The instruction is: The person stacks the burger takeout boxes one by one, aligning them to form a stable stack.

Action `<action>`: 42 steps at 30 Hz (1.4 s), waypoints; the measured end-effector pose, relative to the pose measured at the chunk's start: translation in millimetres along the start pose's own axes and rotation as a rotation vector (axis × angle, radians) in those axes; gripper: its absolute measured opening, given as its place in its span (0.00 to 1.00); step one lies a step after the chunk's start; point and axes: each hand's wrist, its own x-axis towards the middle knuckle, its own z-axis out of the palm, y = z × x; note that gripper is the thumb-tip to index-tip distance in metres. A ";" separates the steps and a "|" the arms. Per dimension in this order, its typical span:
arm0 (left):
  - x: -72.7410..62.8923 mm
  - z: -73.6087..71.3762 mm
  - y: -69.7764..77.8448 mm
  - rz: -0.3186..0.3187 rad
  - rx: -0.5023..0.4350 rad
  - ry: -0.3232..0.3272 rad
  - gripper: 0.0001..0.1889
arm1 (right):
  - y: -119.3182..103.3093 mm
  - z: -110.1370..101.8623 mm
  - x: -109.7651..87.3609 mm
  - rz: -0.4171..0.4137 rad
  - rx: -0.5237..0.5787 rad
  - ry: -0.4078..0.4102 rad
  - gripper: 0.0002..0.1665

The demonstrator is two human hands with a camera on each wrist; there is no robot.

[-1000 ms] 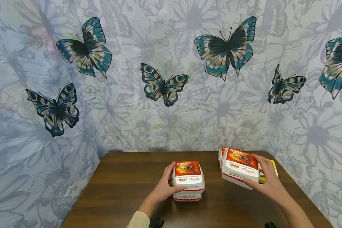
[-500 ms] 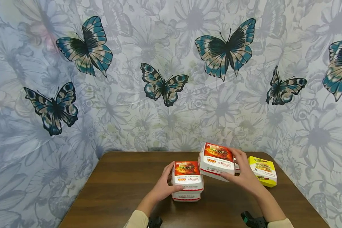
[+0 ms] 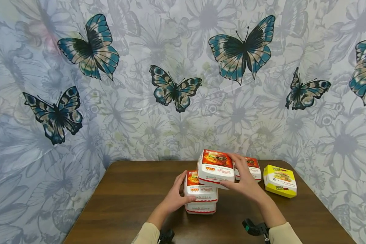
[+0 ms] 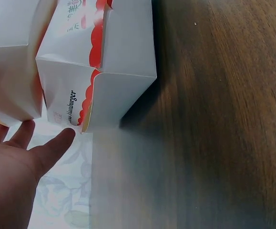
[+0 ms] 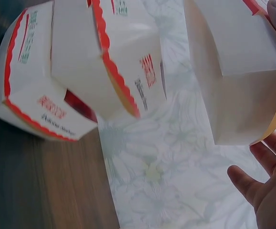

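Stack of two red-trimmed white cardboard burger boxes (image 3: 205, 199) stands on the brown wooden counter (image 3: 125, 193), the left hand (image 3: 174, 198) gripping its upper box (image 3: 201, 190). The right hand (image 3: 246, 181) grips a matching third box (image 3: 216, 166), tilted just above the stack, seemingly not yet placed; right of the stack, another red-lidded box (image 3: 255, 171) and a yellow-and-white box (image 3: 280, 181) look unstacked so far.

The burger boxes (image 3: 216, 171) are white with red panels (image 3: 211, 158) and scalloped edging (image 4: 96, 43), another box (image 3: 280, 181) yellow and white, the desk (image 3: 134, 193) brown wood-grain, the wall (image 3: 125, 112) grey floral with teal-and-black butterflies (image 3: 244, 54).
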 end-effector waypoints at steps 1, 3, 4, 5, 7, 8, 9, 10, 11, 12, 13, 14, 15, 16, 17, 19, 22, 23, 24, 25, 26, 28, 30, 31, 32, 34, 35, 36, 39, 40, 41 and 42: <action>0.1 0.0 0.6 0.003 -0.001 -0.001 0.56 | -1.6 1.6 1.6 -0.005 0.005 -0.005 0.58; 0.5 0.1 1.3 0.006 -0.002 0.001 0.56 | -3.9 5.0 4.8 -0.007 0.010 -0.016 0.57; 0.7 0.0 1.5 0.008 0.001 0.003 0.56 | -4.8 6.9 6.2 -0.005 0.015 -0.023 0.57; 0.9 -0.1 1.5 0.006 0.005 0.003 0.55 | -5.4 8.8 7.4 -0.005 0.018 -0.029 0.57; 1.2 -0.3 0.7 0.010 0.011 -0.001 0.56 | -6.5 12.4 9.6 -0.001 0.019 -0.042 0.58; 1.2 -0.5 0.1 0.014 0.013 -0.005 0.56 | -6.8 14.2 10.5 0.002 0.022 -0.049 0.58; 1.2 -0.5 -0.4 0.014 0.013 -0.006 0.56 | -7.0 16.0 11.3 0.003 0.025 -0.056 0.58; 1.3 -0.5 -0.9 0.017 0.012 -0.008 0.55 | -7.4 17.4 12.0 0.005 0.032 -0.063 0.58; 1.5 -0.4 -1.4 0.023 0.011 -0.011 0.55 | -8.0 18.6 12.5 0.005 0.037 -0.070 0.58; 1.6 -0.3 -1.8 0.028 0.010 -0.013 0.55 | -8.4 19.9 13.0 0.009 0.041 -0.077 0.58; 1.8 -0.3 -2.3 0.030 0.004 -0.014 0.54 | -9.0 21.2 13.5 0.011 0.048 -0.085 0.58; 2.0 -0.3 -2.5 0.040 0.000 -0.015 0.53 | -9.3 22.7 14.0 0.009 0.053 -0.091 0.58; 2.2 -0.3 -2.7 0.044 -0.007 -0.014 0.52 | -9.4 24.1 14.7 0.007 0.049 -0.098 0.58; 2.4 -0.3 -2.9 0.055 -0.012 -0.013 0.52 | -9.7 25.4 15.4 0.006 0.050 -0.106 0.58; 2.3 -0.4 -2.8 0.062 -0.019 -0.012 0.52 | -10.0 26.8 16.0 0.003 0.054 -0.114 0.58; 2.0 -0.8 -2.6 0.073 -0.036 -0.007 0.51 | -9.4 30.2 17.4 -0.008 0.060 -0.126 0.58; 2.2 -1.0 -3.0 0.077 -0.060 0.003 0.51 | -8.1 35.0 17.0 -0.014 0.076 -0.144 0.58; 2.2 -1.1 -3.2 0.078 -0.066 0.001 0.50 | -7.8 36.2 16.2 -0.018 0.081 -0.146 0.58; 2.2 -1.1 -3.5 0.081 -0.066 -0.002 0.50 | -7.3 37.3 15.4 -0.019 0.081 -0.149 0.58; 2.4 -1.0 -4.1 0.081 -0.068 -0.004 0.50 | -7.2 38.0 14.4 -0.018 0.085 -0.151 0.58; 2.6 -0.9 -4.4 0.083 -0.067 -0.006 0.50 | -7.0 38.5 13.5 -0.018 0.087 -0.152 0.58; 2.7 -0.6 -4.4 0.088 -0.068 -0.013 0.49 | -7.0 39.1 12.5 -0.020 0.086 -0.153 0.58; 2.9 -0.1 -3.9 0.087 -0.071 -0.013 0.49 | -7.1 38.9 12.5 -0.024 0.080 -0.155 0.58; 3.2 0.1 -3.8 0.086 -0.072 -0.010 0.49 | -7.0 38.8 12.6 -0.027 0.075 -0.155 0.58; 3.1 0.3 -3.6 0.084 -0.072 -0.010 0.49 | -7.0 38.7 12.6 -0.030 0.067 -0.156 0.59; 3.0 0.5 -4.3 0.078 -0.074 -0.011 0.49 | -7.1 38.2 12.3 -0.032 0.054 -0.160 0.59; 2.9 0.4 -4.8 0.077 -0.071 -0.011 0.49 | -7.2 37.9 12.0 -0.031 0.047 -0.160 0.59; 2.8 0.5 -5.2 0.076 -0.069 -0.012 0.49 | -7.4 37.7 11.7 -0.030 0.045 -0.162 0.59; 2.6 0.3 -6.3 0.072 -0.072 -0.014 0.49 | -7.9 37.2 10.8 -0.022 0.046 -0.167 0.59; 2.6 0.1 -6.6 0.072 -0.072 -0.014 0.50 | -8.1 37.2 10.7 -0.020 0.046 -0.168 0.59; 2.7 0.0 -6.9 0.071 -0.071 -0.014 0.50 | -8.3 37.2 10.6 -0.018 0.044 -0.168 0.59; 2.8 -0.1 -7.1 0.067 -0.074 -0.014 0.50 | -8.2 37.3 10.6 -0.019 0.042 -0.169 0.59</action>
